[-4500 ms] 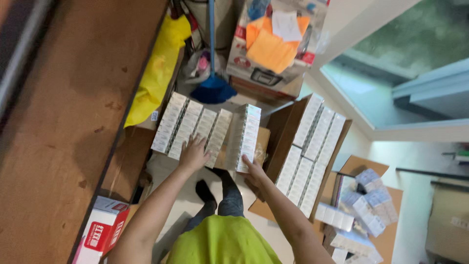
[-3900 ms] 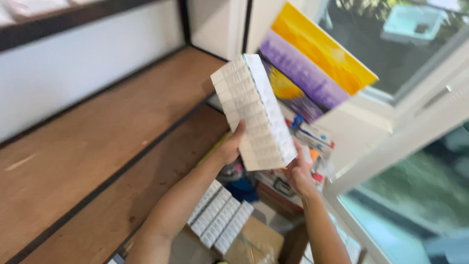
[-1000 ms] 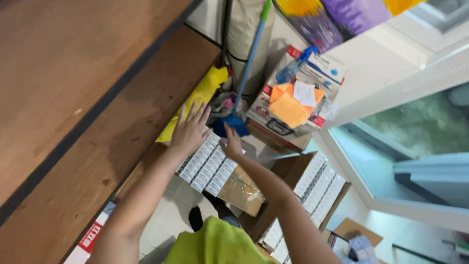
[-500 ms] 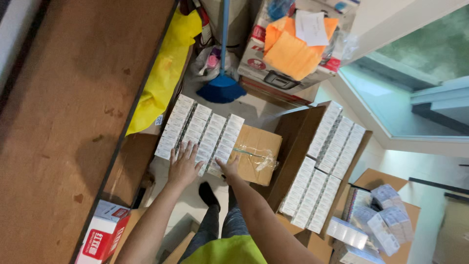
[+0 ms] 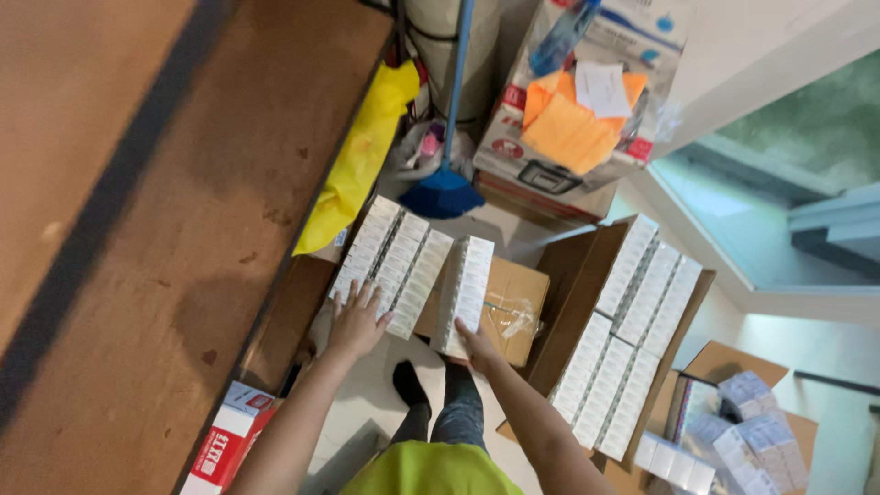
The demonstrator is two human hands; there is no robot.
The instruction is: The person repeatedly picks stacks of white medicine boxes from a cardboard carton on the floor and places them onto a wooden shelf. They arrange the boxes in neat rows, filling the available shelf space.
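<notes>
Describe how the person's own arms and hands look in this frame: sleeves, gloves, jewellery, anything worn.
Both arms are bare from the lower edge of the picture to the fingers: no sleeves in view, no gloves. The left hand and right hand show no rings, watch or wristbands that can be made out. Between the arms a yellow-green top, dark trousers and a black sock are visible.

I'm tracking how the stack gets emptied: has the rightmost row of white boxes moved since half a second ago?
Yes. The right hand has tipped the rightmost row of white boxes up on edge, away from its neighbours on the brown carton.
</notes>
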